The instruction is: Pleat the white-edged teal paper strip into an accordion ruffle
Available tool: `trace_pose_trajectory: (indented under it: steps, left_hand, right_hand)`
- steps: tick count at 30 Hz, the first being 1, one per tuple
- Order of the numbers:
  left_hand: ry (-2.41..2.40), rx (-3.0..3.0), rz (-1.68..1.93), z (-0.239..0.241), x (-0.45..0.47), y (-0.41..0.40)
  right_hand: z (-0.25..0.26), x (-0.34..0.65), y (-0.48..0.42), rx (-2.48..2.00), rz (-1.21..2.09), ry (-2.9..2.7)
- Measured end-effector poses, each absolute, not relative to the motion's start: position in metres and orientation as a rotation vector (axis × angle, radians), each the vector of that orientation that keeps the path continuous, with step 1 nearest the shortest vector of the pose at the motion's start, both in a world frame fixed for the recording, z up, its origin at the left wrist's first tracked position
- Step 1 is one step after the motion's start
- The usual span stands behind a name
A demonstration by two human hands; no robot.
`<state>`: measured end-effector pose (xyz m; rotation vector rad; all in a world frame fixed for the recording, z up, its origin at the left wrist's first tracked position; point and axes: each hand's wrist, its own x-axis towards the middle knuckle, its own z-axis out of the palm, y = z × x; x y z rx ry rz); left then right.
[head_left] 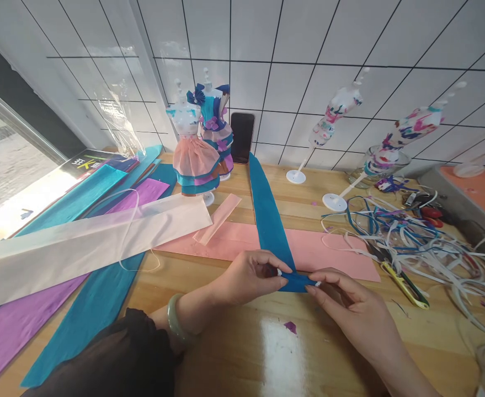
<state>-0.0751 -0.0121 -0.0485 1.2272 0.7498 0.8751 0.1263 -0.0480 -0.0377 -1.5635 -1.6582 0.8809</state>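
Gleaming tabletop (234,347) beneath hands (245,278) (355,314), tiled wall (292,82)

Black phone (242,138) — white tiled wall (254,38)

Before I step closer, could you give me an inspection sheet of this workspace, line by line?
Surface: glossy wooden table, with a purple scrap lying between the forearms.
Job's things: small blue piece in hand; blue strip crossing a pink strip.
Clutter: at right, tangled ribbons and a yellow-edged tool.
Hands: left hand and right hand pinch opposite ends of the small blue piece.
Cables: nothing seen that is plainly a power cable.
Surroundings: white tiled wall, upright phone, four miniature dress forms, two dressed.
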Motion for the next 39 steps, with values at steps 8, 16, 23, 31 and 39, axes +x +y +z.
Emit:
trace_pose_trajectory:
  steps: [8, 16, 23, 31, 39]
  left_hand:
    - [0.821, 1.253, 0.824, -0.0479, -0.0741, -0.0115]
    - [0.911, 1.307, 0.831, -0.0489, -0.0733, -0.0106]
    - [0.952, 1.363, 0.835, -0.0468, -0.0725, -0.0112]
    - [0.952, 1.39, 0.86, -0.048, -0.0724, -0.011]
    - [0.904, 1.475, 0.872, -0.048, -0.0746, -0.0107]
  right_hand:
    - [-0.0322, 0.1217, -0.0484, -1.613, 0.77, -1.691]
    - [-0.0317, 0.1227, -0.0468, -1.568, 0.709, -1.776]
    - [-0.0315, 0.1252, -0.0471, -1.582, 0.68, -1.811]
    - [-0.0327, 0.1269, -0.0475, -1.554, 0.732, -1.826]
    - [-0.031, 0.1251, -0.0468, -1.52, 0.798, -1.776]
